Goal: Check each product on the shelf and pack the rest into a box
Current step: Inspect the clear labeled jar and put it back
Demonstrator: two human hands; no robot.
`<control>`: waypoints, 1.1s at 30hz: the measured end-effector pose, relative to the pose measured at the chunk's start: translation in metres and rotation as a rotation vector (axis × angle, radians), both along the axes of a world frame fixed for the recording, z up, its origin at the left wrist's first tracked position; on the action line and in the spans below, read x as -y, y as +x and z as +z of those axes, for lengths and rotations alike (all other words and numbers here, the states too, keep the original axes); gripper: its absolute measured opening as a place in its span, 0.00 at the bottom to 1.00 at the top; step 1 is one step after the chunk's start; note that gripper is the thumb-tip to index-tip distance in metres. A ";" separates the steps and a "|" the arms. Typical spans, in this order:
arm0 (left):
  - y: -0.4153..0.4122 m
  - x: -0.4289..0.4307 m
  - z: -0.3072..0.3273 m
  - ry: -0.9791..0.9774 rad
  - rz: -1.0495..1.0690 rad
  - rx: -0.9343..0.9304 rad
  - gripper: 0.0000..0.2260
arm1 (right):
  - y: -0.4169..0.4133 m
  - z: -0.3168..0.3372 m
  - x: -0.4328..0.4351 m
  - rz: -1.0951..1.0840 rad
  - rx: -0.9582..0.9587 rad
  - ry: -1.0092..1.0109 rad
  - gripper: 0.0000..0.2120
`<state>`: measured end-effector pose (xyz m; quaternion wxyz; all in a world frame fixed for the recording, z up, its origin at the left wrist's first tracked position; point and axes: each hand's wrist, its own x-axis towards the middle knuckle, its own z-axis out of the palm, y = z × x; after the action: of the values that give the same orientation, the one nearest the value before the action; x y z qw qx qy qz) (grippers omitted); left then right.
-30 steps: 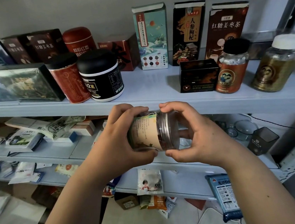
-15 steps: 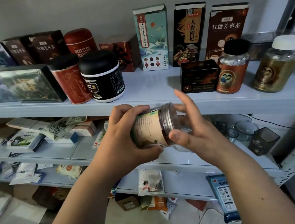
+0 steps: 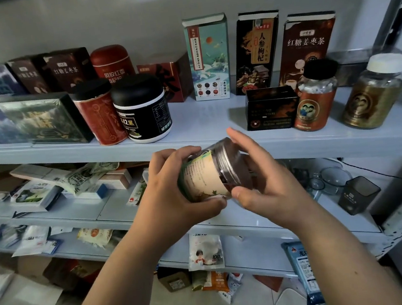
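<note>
**Head view: two hands are holding a jar (image 3: 206,177) on its side in the air, just in front of the top shelf's (image 3: 204,126) front edge, near its middle.**

The left hand (image 3: 172,196) is wrapping its fingers round the paper-labelled body, and the right hand (image 3: 267,182) is spanning the grey lid (image 3: 231,163) between thumb and fingers. The jar is probably light, stiff plastic with a smooth wall, so the label band is likely giving the surest hold, while the lid may turn. Bare shelf is lying open between the black tub (image 3: 143,111) and the dark box (image 3: 271,108). The orange bottle (image 3: 314,97) and gold bottle (image 3: 372,95) are crowding the right end.
</note>
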<state>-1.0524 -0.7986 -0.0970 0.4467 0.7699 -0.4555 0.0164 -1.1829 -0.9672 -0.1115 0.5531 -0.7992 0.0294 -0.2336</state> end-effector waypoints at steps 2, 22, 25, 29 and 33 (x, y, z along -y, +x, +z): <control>-0.003 0.001 -0.002 -0.015 0.010 -0.025 0.38 | 0.004 -0.001 -0.004 -0.077 0.061 0.014 0.33; -0.008 0.012 -0.013 -0.150 -0.105 -0.597 0.37 | 0.014 -0.001 -0.018 -0.112 0.207 0.437 0.23; -0.009 0.016 -0.021 -0.114 -0.112 -0.580 0.40 | 0.015 -0.004 -0.017 -0.121 0.235 0.482 0.22; -0.011 0.021 -0.029 -0.123 -0.073 -0.567 0.39 | 0.017 -0.008 -0.016 -0.154 0.257 0.510 0.23; -0.008 0.023 -0.036 -0.121 -0.077 -0.585 0.37 | 0.019 -0.011 -0.019 -0.181 0.258 0.517 0.25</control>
<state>-1.0603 -0.8216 -0.1326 0.6042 0.6962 -0.3343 -0.1961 -1.1642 -0.9486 -0.1230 0.7143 -0.5897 0.0883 -0.3664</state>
